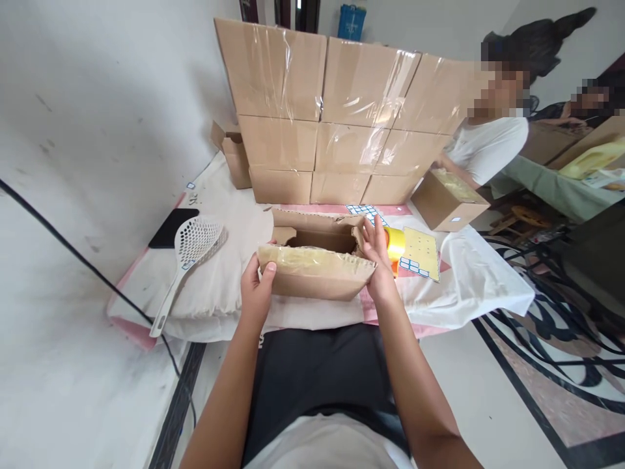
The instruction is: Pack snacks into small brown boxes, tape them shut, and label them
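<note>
An opened cardboard box (317,280) sits in front of me at the table's near edge, with clear tape on its front flap and a dark interior. My left hand (258,283) grips its left front corner, thumb on the flap. At the right end, my right hand (378,260) lies against the box's side with its fingers stretched out along it. Just right of that hand stands a roll of yellow tape (394,243), partly hidden by the hand. A yellow dotted sheet (420,251) lies beside the roll.
A wall of taped cardboard boxes (351,146) rises behind. A white slotted skimmer (198,241) lies left, near a black flat piece (168,228). Another box (452,202) stands right, by a person in a white shirt (493,146). A black cable (88,264) runs along the left.
</note>
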Demonstrator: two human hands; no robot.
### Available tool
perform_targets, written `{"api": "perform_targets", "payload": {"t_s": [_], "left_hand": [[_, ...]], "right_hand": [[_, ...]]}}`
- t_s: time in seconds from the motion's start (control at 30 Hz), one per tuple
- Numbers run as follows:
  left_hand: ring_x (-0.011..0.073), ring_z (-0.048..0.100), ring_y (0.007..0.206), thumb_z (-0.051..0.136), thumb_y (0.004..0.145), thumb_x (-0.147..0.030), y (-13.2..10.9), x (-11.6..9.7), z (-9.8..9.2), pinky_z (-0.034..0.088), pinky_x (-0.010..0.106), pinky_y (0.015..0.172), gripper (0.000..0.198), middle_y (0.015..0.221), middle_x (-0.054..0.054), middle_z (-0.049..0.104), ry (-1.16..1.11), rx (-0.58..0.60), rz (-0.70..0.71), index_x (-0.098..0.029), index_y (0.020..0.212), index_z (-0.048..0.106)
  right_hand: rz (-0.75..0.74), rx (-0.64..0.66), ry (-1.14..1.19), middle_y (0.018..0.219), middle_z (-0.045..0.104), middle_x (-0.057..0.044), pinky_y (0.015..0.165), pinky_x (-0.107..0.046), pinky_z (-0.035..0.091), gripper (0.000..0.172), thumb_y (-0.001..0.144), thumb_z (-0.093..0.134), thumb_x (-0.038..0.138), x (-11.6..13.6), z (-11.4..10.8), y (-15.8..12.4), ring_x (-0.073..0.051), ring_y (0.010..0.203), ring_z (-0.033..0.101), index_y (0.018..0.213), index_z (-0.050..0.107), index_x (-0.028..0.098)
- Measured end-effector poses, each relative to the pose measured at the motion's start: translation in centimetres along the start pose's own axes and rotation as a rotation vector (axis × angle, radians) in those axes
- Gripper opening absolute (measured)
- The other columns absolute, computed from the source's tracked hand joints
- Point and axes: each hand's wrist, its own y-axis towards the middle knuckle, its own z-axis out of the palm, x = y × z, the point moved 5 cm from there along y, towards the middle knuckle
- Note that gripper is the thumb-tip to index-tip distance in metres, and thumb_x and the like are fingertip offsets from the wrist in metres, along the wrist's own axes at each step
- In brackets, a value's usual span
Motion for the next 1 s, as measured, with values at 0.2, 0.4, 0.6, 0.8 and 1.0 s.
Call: {"api": "perform_targets", "payload": {"t_s": [0.2, 0.4, 0.6, 0.8, 1.0], "left_hand": [[0.0254, 0.061, 0.125, 0.059, 0.096, -0.046, 0.0, 0.3, 0.0, 0.047, 0.036, 0.11, 0.04, 0.13, 0.006, 0.068, 0.046, -0.033, -0.009, -0.025, 0.129, 0.066], [0.0232, 0.051, 0.139, 0.059, 0.098, -0.04, -0.4, -0.3, 0.5, 0.038, 0.038, 0.119, 0.044, 0.144, 0.009, 0.057, 0.062, -0.108, 0.039, -0.028, 0.14, 0.057], [0.0337, 0.042, 0.143, 0.065, 0.093, -0.033, -0.3, -4.5, 1.0, 0.019, 0.058, 0.125, 0.015, 0.145, 0.006, 0.059, 0.549, -0.073, 0.39, -0.03, 0.102, 0.077], [0.037, 0.049, 0.141, 0.07, 0.09, -0.036, -0.6, -6.2, 4.9, -0.011, 0.065, 0.123, 0.038, 0.137, 0.003, 0.069, 0.613, 0.334, 0.396, -0.039, 0.127, 0.068], [0.0385, 0.058, 0.128, 0.075, 0.084, -0.044, -0.2, -6.4, 5.3, 0.008, 0.063, 0.124, 0.036, 0.132, 0.006, 0.072, 0.545, 0.322, 0.32, -0.035, 0.119, 0.073]], "right_hand": [[0.067, 0.001, 0.093, 0.167, 0.034, -0.006, 0.122, -0.053, 0.035, 0.086, 0.091, 0.056, 0.053, -0.4, -0.4, 0.3, -0.028, 0.153, 0.035, 0.165, 0.014, 0.037], [-0.103, -0.103, -0.03, 0.118, 0.068, -0.008, 0.116, -0.051, 0.04, 0.071, 0.097, 0.045, 0.054, -0.8, -1.5, -0.1, -0.028, 0.126, 0.059, 0.162, 0.028, 0.031], [-0.104, -0.075, -0.111, 0.128, 0.066, -0.009, 0.122, -0.05, 0.031, 0.056, 0.105, 0.04, 0.05, -0.9, -2.2, -2.2, -0.026, 0.134, 0.054, 0.158, 0.037, 0.032], [-0.134, -0.053, -0.157, 0.137, 0.059, -0.011, 0.123, -0.05, 0.03, 0.053, 0.105, 0.043, 0.05, -0.7, -2.0, -3.7, -0.026, 0.137, 0.05, 0.154, 0.039, 0.031], [-0.147, -0.027, -0.309, 0.14, 0.056, -0.012, 0.125, -0.05, 0.023, 0.062, 0.106, 0.035, 0.055, -1.0, -1.6, -3.2, -0.027, 0.14, 0.043, 0.161, 0.03, 0.027]]}}
